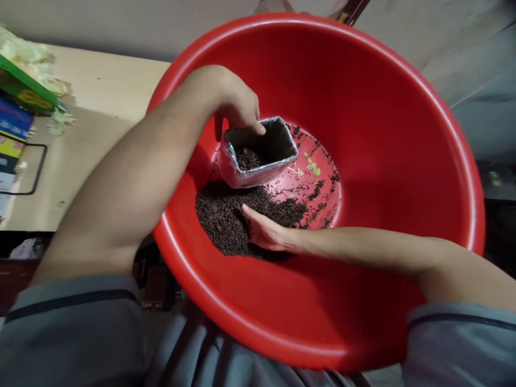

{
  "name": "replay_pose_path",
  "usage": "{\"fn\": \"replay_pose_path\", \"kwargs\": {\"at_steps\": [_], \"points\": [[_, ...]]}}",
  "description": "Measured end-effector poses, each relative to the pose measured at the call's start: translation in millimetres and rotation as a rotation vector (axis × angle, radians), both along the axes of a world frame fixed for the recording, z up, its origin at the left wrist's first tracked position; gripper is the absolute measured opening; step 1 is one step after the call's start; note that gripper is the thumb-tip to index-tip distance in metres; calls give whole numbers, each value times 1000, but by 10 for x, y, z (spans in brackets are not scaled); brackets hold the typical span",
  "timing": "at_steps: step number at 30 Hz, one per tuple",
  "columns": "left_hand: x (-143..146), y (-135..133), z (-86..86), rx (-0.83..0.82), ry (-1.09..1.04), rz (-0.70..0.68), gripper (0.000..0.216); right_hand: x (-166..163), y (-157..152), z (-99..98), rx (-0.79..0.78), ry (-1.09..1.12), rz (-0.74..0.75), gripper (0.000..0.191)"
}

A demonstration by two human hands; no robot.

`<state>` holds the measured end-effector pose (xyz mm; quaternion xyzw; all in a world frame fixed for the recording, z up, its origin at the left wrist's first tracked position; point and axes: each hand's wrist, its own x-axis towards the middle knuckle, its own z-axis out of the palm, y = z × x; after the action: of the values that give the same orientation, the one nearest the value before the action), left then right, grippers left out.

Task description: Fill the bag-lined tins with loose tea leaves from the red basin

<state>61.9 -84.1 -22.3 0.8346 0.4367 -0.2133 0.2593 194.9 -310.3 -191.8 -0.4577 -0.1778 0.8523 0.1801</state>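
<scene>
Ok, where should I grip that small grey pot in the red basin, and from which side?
Take the small grey pot by its far left rim, from above. That is probably best, since its open mouth tilts toward the camera, the left hand pinches that edge, and the dark granules and the right hand crowd the near side.

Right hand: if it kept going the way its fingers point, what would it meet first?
The dark soil pile that the right hand rests in. Beyond it, probably the wall of the red basin, passing below the small pot. Depth is unclear.
</scene>
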Motion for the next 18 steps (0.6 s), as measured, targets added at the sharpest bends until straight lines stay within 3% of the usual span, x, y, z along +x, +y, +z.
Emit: {"fn": "replay_pose_path", "kwargs": {"at_steps": [4,9,15,18], "points": [[30,-76,40,13,11,9,46,-143,104,-109,10,91,-71,82],[65,-71,-2,-10,32,98,52,-372,162,-108,-66,142,-235,65],[35,-20,-20,-51,27,43,65,-432,188,127,-245,104,-375,48],[24,-34,3,-42,25,33,67,-358,177,309,-254,134,-436,44]]}}
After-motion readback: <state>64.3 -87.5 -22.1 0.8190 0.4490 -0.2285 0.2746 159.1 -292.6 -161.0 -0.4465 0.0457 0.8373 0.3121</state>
